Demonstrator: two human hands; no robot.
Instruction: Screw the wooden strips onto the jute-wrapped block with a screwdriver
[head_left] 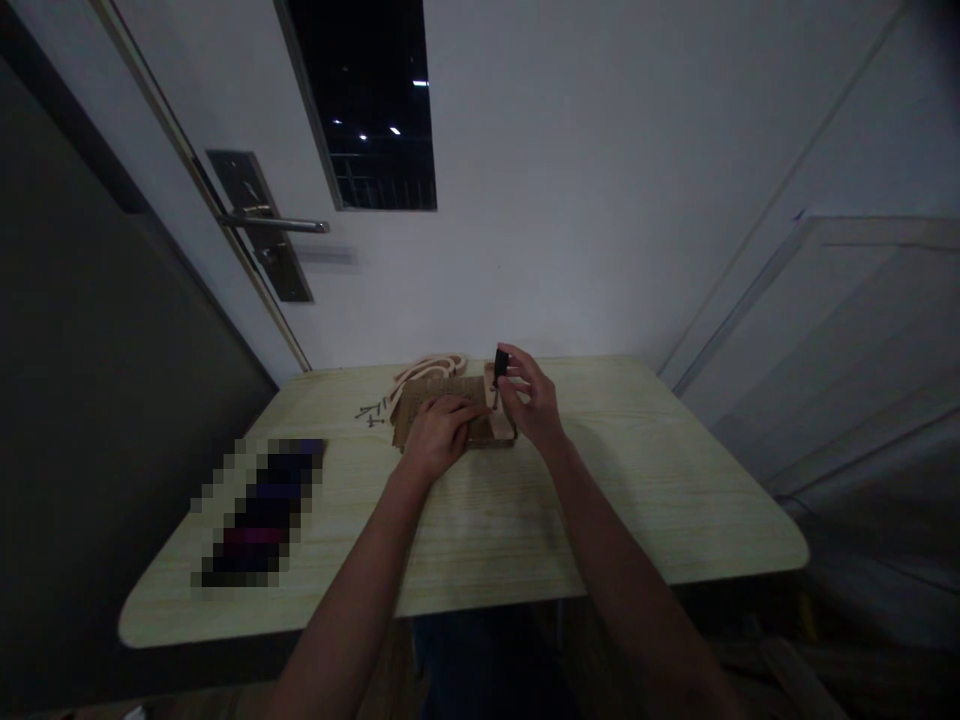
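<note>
A flat brown wooden board (442,400) lies on the pale wooden table (480,510) near its far edge. My left hand (439,432) rests on top of the board, fingers pressed down on it. My right hand (531,398) is closed around a small tool with a black handle (500,362), held upright at the board's right end. Curved light wooden pieces (429,368) lie just behind the board. Several small dark screws (372,412) are scattered to the left of it.
A blurred dark object (259,510) lies on the table's left part. A door with a metal handle (274,226) stands at the left, a dark window (367,100) above, and a white wall behind the table. White panels lean at the right.
</note>
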